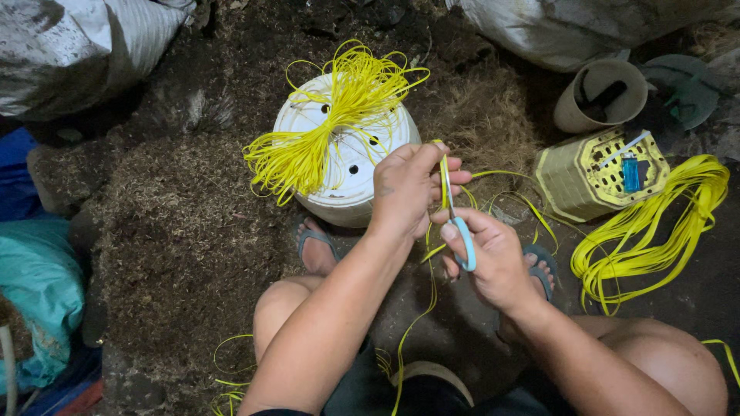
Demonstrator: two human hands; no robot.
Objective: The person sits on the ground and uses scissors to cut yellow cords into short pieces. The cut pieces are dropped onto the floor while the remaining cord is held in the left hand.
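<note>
Left hand (405,189) pinches yellow strip (428,293) taut for cutting. Right hand (489,262) closed on scissors (456,219), blades apparently at strip. Cut bundle (331,123) rests on upturned pot (347,166), far; uncut coil (655,231) right.

Blue-handled scissors (456,223) upright against yellow strip (442,202)

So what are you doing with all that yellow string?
A person sits low on the dirt floor, cutting yellow plastic strips. The left hand pinches a strip, and the right hand works blue-handled scissors on it. A bundle of cut strips lies on an upturned white bucket. A longer coil lies on the right.
</note>
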